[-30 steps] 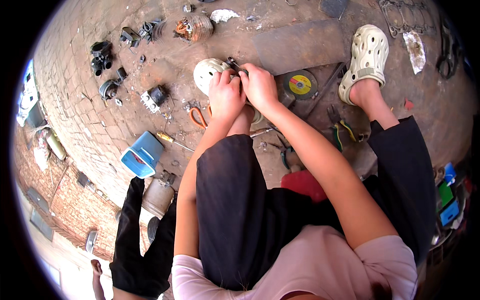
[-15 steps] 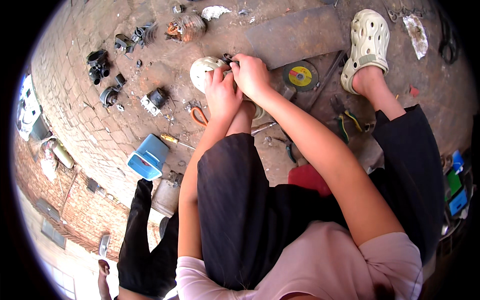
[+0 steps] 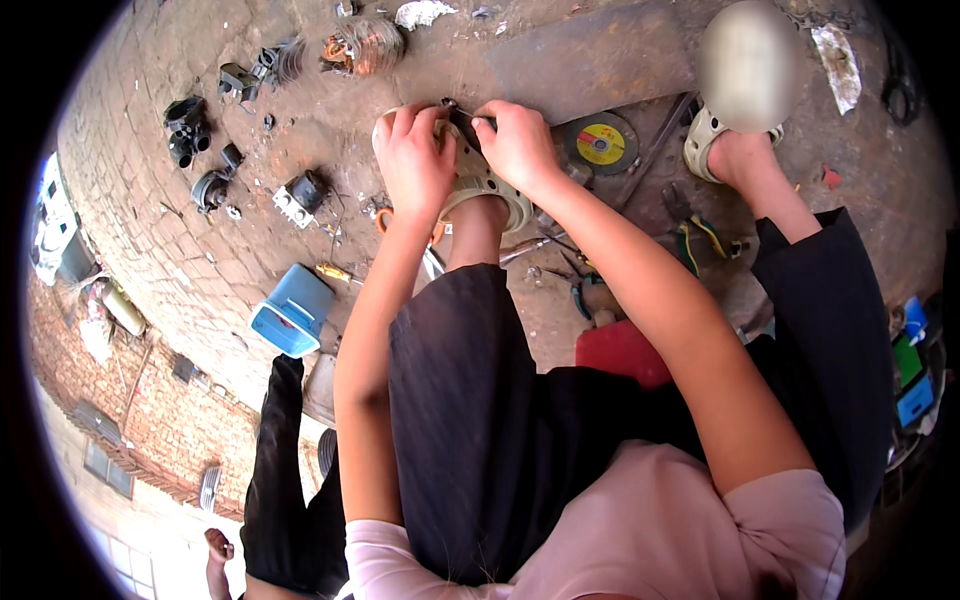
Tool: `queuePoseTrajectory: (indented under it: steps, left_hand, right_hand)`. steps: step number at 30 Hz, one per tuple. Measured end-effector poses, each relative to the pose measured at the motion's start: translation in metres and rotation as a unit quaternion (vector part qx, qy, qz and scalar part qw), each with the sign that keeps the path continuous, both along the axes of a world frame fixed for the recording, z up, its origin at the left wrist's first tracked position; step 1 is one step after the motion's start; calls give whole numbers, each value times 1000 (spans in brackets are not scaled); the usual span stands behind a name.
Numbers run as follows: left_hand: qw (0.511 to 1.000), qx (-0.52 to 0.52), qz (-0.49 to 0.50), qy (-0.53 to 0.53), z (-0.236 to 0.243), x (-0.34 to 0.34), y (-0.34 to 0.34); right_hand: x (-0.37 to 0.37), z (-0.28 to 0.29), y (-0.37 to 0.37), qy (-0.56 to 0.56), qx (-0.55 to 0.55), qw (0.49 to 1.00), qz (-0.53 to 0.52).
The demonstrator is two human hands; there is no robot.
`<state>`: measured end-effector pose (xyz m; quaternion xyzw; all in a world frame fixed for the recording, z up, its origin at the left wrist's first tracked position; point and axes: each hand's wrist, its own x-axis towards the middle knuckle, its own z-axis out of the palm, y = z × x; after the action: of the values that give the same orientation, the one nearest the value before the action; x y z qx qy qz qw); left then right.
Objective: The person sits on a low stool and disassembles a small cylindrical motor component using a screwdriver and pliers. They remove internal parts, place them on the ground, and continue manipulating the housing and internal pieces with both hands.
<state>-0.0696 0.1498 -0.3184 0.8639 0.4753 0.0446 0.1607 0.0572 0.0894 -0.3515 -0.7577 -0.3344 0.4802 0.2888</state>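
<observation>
My left hand (image 3: 418,165) is over the toe of the cream clog (image 3: 478,183) on my left foot, its fingers curled down. What lies under those fingertips is hidden. Just right of it, my right hand (image 3: 518,148) has thumb and fingers closed on a thin dark piece, whose kind I cannot make out. A small dark part (image 3: 450,103) shows between the hands, beyond the fingertips. An orange-handled tool (image 3: 437,233) lies partly hidden beside my left wrist.
A cutting disc (image 3: 601,143) lies right of my hands, below a flat metal sheet (image 3: 590,60). Green-yellow pliers (image 3: 690,225) lie nearer. Leftward are a blue bin (image 3: 292,310), a screwdriver (image 3: 335,272), black parts (image 3: 185,130) and a copper coil (image 3: 362,45). Another person's dark-clad leg (image 3: 272,450) is at lower left.
My hands have moved apart; the right one has shifted right, the left slightly left. More of the clog's upper and the orange-handled tool now show. My view has shifted slightly.
</observation>
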Motion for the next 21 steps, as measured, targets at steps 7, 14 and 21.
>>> queuePoseTrajectory:
  steps: [7,14,21]
  left_hand:
    - [972,-100,-56,207,-29,4,43]
    - [973,-133,-8,187,-42,3,45]
    - [975,-167,-22,145,-44,-9,50]
  right_hand:
    - [4,20,-1,-59,-70,992,81]
    - [-13,11,-13,-145,-37,989,6]
    - [1,8,-6,-90,-15,995,47]
